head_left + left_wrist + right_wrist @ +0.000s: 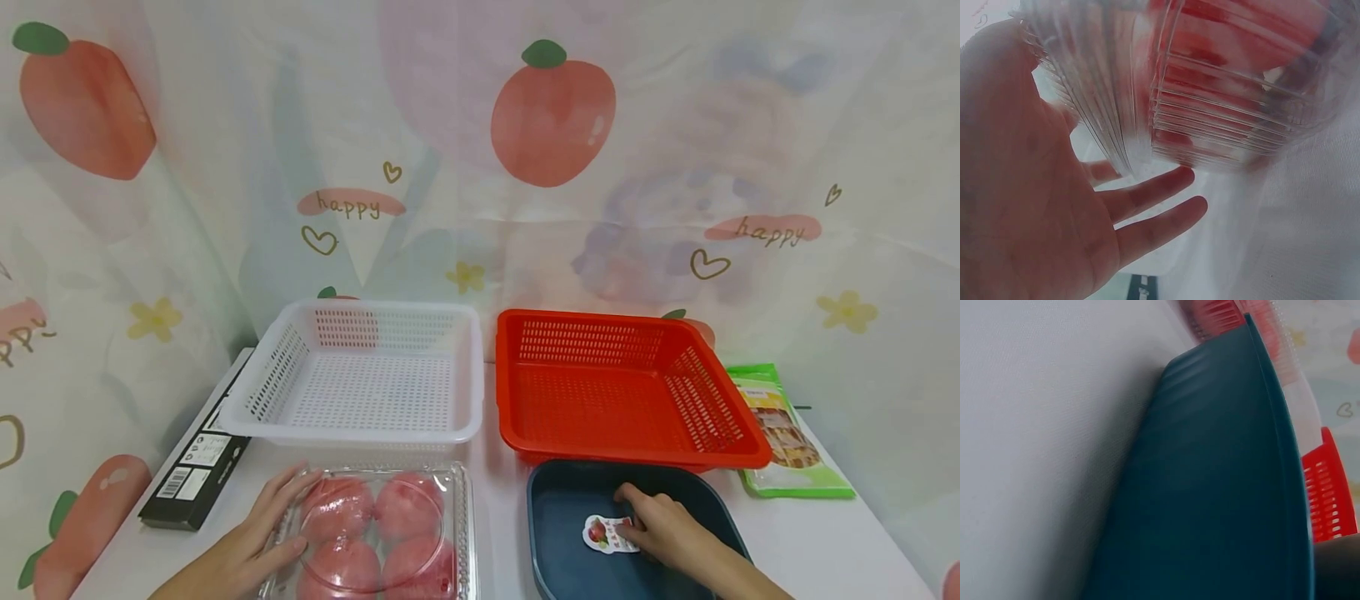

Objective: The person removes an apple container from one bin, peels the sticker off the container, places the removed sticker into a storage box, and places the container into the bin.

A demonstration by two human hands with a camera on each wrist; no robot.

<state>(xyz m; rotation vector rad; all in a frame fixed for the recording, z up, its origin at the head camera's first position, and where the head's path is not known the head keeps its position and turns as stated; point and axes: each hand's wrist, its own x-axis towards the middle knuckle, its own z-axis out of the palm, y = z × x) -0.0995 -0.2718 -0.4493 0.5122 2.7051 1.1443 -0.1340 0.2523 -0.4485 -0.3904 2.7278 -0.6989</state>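
In the head view my left hand (251,533) rests against the left side of a clear plastic box (468,542), with several round red fruits (341,508) inside. The left wrist view shows its fingers (1160,225) nearly straight beside the ribbed wall of the box. My right hand (660,525) reaches into a dark blue tray (562,575), its fingertips pinching the right end of a small white label (600,533) printed with red fruit. From the right wrist, mostly the outer wall of the tray shows; the fingers are hidden behind it.
Behind the box stands a white perforated basket (375,392); a red basket (600,400) sits behind the tray. A black-and-white carton (198,467) lies at the left edge of the white table, and a green packet (787,442) at the right. A printed curtain hangs behind.
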